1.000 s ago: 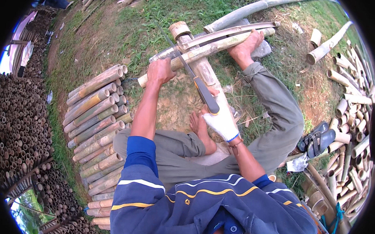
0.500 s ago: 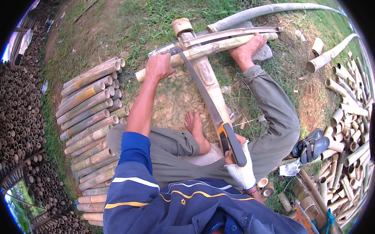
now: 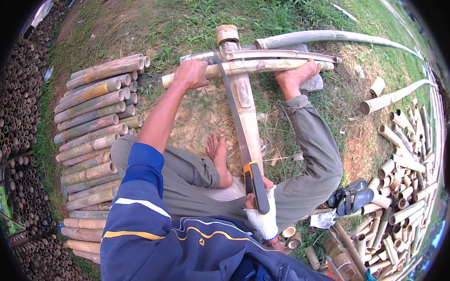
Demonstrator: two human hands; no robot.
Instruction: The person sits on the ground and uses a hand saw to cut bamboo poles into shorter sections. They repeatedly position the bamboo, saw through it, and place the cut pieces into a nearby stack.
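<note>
Head view: my left hand [image 3: 191, 73] clamps the bamboo pole [image 3: 247, 67]; my gloved right hand [image 3: 261, 211] grips the saw [image 3: 238, 126] handle, blade on pole.

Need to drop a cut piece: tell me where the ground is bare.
Bare dirt lies between the stacked bamboo poles and the wooden post, under the left hand. Open grass beyond the curved pole. Crowded: cut bamboo tubes and sandals beside the right hand.

Cut bamboo lengths [image 3: 94, 131] lie stacked on the left. More bamboo pieces [image 3: 402, 186] pile up at right, near 2 dark sandals [image 3: 351, 195]. Grass [image 3: 199, 13] lies beyond.
</note>
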